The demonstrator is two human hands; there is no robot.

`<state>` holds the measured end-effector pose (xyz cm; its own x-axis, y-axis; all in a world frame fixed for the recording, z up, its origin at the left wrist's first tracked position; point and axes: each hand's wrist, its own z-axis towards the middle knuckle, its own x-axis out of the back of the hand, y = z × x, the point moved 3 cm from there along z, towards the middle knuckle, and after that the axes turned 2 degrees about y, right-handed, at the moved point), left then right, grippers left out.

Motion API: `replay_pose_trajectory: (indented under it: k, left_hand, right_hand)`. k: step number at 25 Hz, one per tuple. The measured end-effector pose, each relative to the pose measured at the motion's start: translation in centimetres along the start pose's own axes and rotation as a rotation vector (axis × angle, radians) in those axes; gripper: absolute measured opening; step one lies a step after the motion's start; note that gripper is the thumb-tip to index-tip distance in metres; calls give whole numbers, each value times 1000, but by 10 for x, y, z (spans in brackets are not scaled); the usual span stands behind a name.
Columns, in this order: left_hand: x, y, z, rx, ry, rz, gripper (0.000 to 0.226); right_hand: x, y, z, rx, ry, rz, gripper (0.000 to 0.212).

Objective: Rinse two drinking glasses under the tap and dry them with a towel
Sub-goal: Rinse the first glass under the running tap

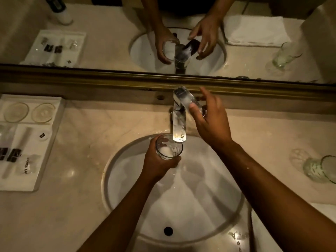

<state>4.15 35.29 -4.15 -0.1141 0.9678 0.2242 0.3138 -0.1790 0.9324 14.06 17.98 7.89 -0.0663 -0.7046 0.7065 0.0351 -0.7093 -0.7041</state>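
My left hand (160, 160) wraps the wet, slippery, fragile glass (169, 149) under the tap (179, 124); my right hand (209, 122) rests half-open on its lever.

The tap (179, 122) is polished chrome metal, mirror-bright and beaded with water. The glass (169, 149) in the left hand (158, 164) is clear and smooth; so is the second glass (320, 169) at the bench's right edge (greenish rim). The bench (87, 157) looks like glossy veined stone, the sink (190, 206) glossy white ceramic, the tray (36, 175) matt white.
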Motion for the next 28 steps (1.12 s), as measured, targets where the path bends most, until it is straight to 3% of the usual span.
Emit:
replay_pose_trajectory:
  k: [5,15,25,28]
  left_hand:
    - [-6,2,17,-12,-23,18,90]
    - [-5,1,23,-49,-96,37,94]
    - [-4,3,19,-70,-124,57,95]
    - [-5,3,15,-66,-129,24,91]
  right_hand:
    - [-14,-11,32,82,-202,-227,68]
    - [-7,-24,45,98,-330,-161,71]
    - [-2,-41,54,77,-368,-179,59]
    - [3,-21,40,-10,-197,48,39]
